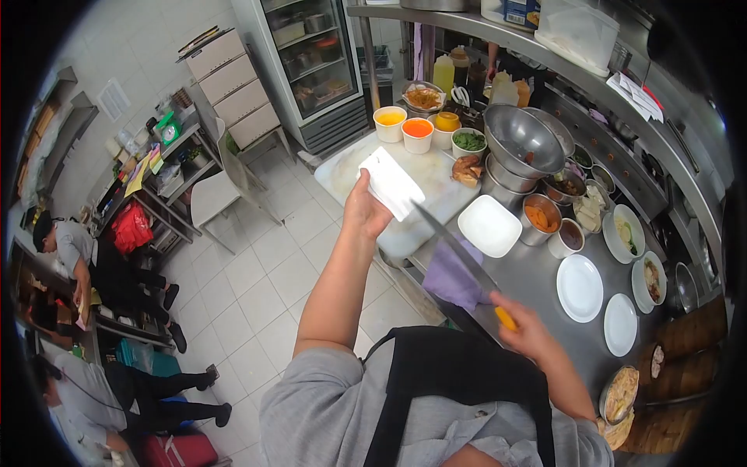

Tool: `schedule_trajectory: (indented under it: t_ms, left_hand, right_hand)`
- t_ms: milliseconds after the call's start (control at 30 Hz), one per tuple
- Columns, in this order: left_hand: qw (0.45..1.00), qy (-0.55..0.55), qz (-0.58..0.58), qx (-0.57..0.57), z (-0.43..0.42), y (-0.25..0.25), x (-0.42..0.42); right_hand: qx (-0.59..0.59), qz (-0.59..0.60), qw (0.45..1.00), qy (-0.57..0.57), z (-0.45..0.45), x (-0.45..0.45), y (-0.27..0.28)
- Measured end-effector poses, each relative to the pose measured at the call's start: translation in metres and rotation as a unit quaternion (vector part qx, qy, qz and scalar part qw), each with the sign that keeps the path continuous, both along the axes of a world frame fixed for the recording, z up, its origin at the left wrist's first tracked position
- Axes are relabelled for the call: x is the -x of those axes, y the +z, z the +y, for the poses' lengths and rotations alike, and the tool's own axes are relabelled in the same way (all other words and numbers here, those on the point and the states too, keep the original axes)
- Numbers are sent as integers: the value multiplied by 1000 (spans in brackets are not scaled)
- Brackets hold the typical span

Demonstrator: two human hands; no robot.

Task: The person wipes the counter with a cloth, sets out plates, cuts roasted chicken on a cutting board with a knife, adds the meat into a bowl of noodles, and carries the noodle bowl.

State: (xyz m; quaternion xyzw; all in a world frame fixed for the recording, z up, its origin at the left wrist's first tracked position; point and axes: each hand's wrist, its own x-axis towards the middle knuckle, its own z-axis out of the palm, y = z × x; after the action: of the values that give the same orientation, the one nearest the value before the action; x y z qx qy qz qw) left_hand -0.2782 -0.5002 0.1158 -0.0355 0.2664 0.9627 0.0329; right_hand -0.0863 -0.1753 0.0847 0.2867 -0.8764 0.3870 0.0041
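My left hand is closed on a white rectangular piece, held up over the near part of the white cutting board; whether it is a dish or folded paper I cannot tell. In my right hand is a long knife by its yellow handle. The blade slants up and left, its tip close to the lower right corner of the white piece; contact is unclear. Beneath the blade lies a purple cloth. A browned piece of food sits on the board's right side.
Tubs of yellow sauce, orange sauce and chopped greens line the board's back. A square white plate, oval plates and metal bowls stand rightward. An overhead shelf spans the counter. Two people work at left.
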Motion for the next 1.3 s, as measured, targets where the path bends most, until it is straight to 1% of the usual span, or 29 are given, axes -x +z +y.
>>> schedule_trajectory:
  t_ms: [33, 67, 100, 133, 167, 200, 267, 300, 333, 367, 400, 433, 467, 500, 567, 600, 633, 667, 700, 733, 800, 833, 900, 933, 1000, 1033, 1167, 1233, 1300]
  left_hand:
    - [999, -26, -22, -13, 1, -4, -2]
    - [997, -54, -45, -26, 4, -9, -4]
    - [997, -61, -48, -24, 13, -11, -12]
    - [990, -121, -44, -54, 28, -12, -23]
    - [980, -178, -38, -85, 41, -15, -33]
    - [979, -182, -41, -84, 53, -21, -40]
    - [949, -261, -23, -174, 69, -31, -49]
    - [949, -274, -7, -158, 74, -24, -58]
    - [951, -268, -17, -152, 71, -25, -58]
    - [954, -261, -28, -148, 69, -27, -59]
    - [954, -258, -30, -150, 67, -33, -59]
    - [960, -238, -64, -132, 64, -41, -58]
    - [964, -218, -100, -113, 60, -48, -57]
    - [963, -219, -105, -113, 55, -52, -56]
    - [974, -158, -139, -83, 39, -59, -51]
    - [981, -136, -101, -97, 26, -67, -44]
    - [987, -90, -91, -95, 7, -76, -34]
    - [992, -42, -81, -91, -14, -79, -23]
    - [995, 26, -66, -66, -36, -77, -14]
    - [994, 95, -50, -39, -57, -74, -6]
    - [981, 191, -21, 16, -87, -74, 4]
    - [982, 189, -25, 15, -94, -77, 10]
    - [961, 271, 11, 60, -107, -89, 22]
    - [960, 271, 30, 64, -111, -99, 29]
    - [960, 265, 38, 85, -112, -112, 42]
    - [959, 257, 46, 106, -108, -113, 48]
    - [963, 240, 24, 124, -107, -111, 74]
    - [967, 231, 22, 107, -111, -106, 77]
    - [970, 223, 22, 92, -116, -103, 75]
  right_hand:
    - [1, -2, 1000, -2, -1, 1, 3]
    - [135, -117, 984, -1, -4, 4, 7]
    - [266, -226, 937, -3, -7, 8, 13]
    - [302, -285, 909, 34, -18, 18, 33]
    - [305, -285, 908, 28, -29, 32, 36]
    - [326, -293, 898, 22, -39, 47, 33]
    - [350, -301, 887, 18, -48, 61, 18]
    - [326, -344, 880, 0, -51, 67, 10]
    - [301, -387, 871, -16, -53, 72, 3]
    - [299, -389, 871, -15, -54, 71, -3]
    - [264, -398, 878, -34, -52, 66, -11]
    - [227, -406, 884, -53, -48, 62, -18]
    - [222, -424, 877, -45, -42, 58, -25]
    - [224, -428, 875, -47, -35, 53, -31]
    - [166, -451, 875, -56, -18, 45, -40]
    - [143, -467, 870, -74, -9, 42, -41]
    - [142, -469, 868, -77, -5, 38, -40]
    - [148, -471, 862, -116, -2, 34, -36]
    - [154, -472, 854, -154, -3, 33, -32]
    - [154, -475, 852, -156, -8, 34, -27]
    - [178, -407, 885, -142, -23, 45, -15]
    - [176, -409, 883, -145, -35, 54, -15]
    - [189, -383, 890, -160, -65, 77, -24]
    - [188, -385, 889, -161, -80, 86, -29]
    - [235, -413, 850, -229, -108, 103, -40]
    - [236, -412, 849, -231, -120, 108, -47]
    - [232, -401, 846, -263, -158, 113, -64]
    - [123, -420, 873, -214, -176, 106, -56]
    - [127, -418, 871, -224, -177, 109, -54]
